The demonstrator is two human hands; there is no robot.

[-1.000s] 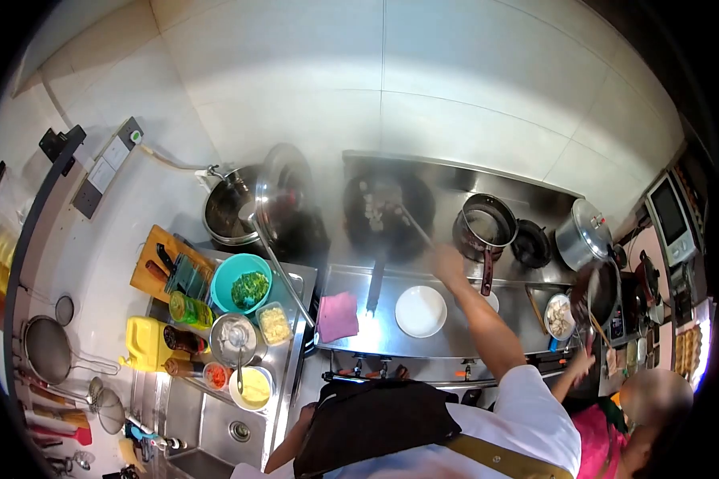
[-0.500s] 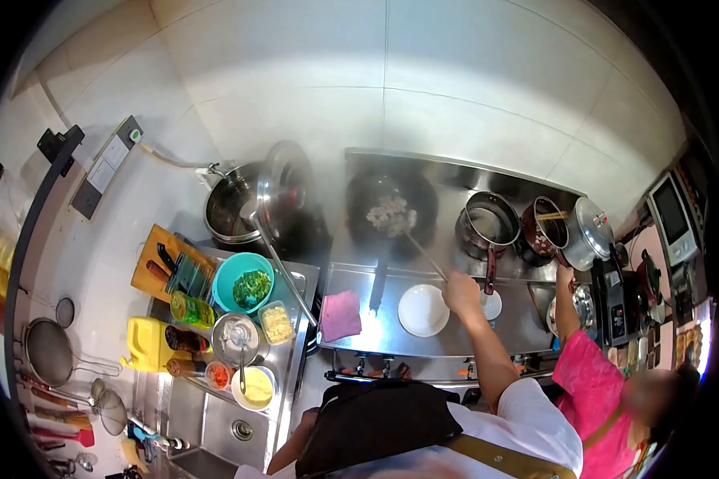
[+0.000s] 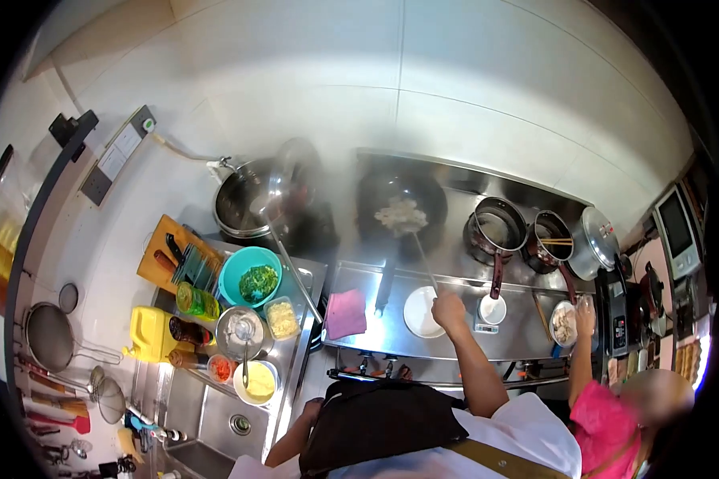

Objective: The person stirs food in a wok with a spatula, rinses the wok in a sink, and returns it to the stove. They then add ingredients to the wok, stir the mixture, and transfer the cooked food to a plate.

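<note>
My right hand (image 3: 449, 310) is wrapped round the thin handle of a long-handled cooking utensil (image 3: 426, 262). The utensil's head is buried in pale food pieces (image 3: 401, 216) in a dark, steaming wok (image 3: 364, 195), so I cannot make out its kind. Just below this hand lies a white plate (image 3: 417, 313), partly covered by it. My left hand (image 3: 312, 410) hangs low beside the dark apron (image 3: 375, 423), near the counter edge; its fingers are mostly hidden. A folded purple cloth (image 3: 345, 313) lies on the steel counter left of the plate.
A saucepan (image 3: 495, 225), a smaller pot (image 3: 548, 239) with chopsticks and a lidded pot (image 3: 595, 243) stand right. A co-worker's hand (image 3: 585, 316) touches a bowl of food (image 3: 564, 323). Left are a turquoise bowl of greens (image 3: 250, 276), yellow jug (image 3: 153, 333) and sink (image 3: 208, 415).
My right hand has shifted slightly left and down with the utensil, and the food in the wok is more gathered. The co-worker's hand has moved from the small pot's handle to the food bowl.
</note>
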